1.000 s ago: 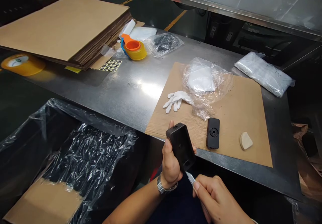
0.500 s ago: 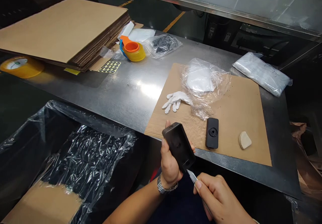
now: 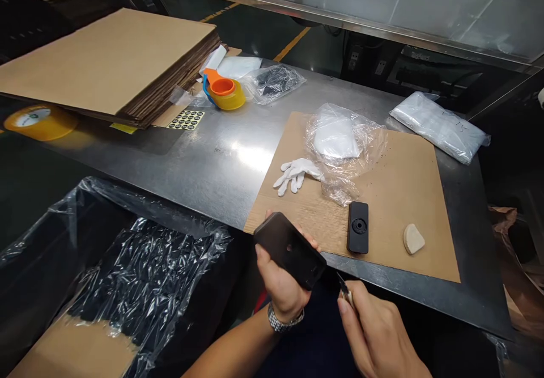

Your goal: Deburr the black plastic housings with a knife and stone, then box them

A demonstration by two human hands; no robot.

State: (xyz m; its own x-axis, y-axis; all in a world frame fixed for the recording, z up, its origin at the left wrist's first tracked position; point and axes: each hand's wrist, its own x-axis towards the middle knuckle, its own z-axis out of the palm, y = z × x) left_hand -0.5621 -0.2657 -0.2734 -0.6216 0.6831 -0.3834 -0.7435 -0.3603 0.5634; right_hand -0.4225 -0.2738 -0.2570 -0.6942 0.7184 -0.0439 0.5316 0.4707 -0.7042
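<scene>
My left hand [image 3: 279, 284] grips a black plastic housing [image 3: 289, 250], tilted flat and pointing up-left, just below the table's front edge. My right hand [image 3: 378, 332] pinches a small thin blade [image 3: 343, 286], whose tip sits a little right of the housing's lower end and apart from it. A second black rectangular part [image 3: 358, 227] with a round hole lies on the brown cardboard sheet [image 3: 408, 196], next to a small beige wedge [image 3: 413, 238].
A white glove [image 3: 296, 173] and a clear bag [image 3: 344, 143] lie on the cardboard. Further back are a tape dispenser [image 3: 224, 92], a stack of flat cartons [image 3: 106, 60] and a sticker sheet [image 3: 186, 119]. A plastic-lined box [image 3: 127, 276] stands lower left.
My left hand has turned the housing flatter and swung it left. The blade has come away from the housing's lower end and now sits apart from it.
</scene>
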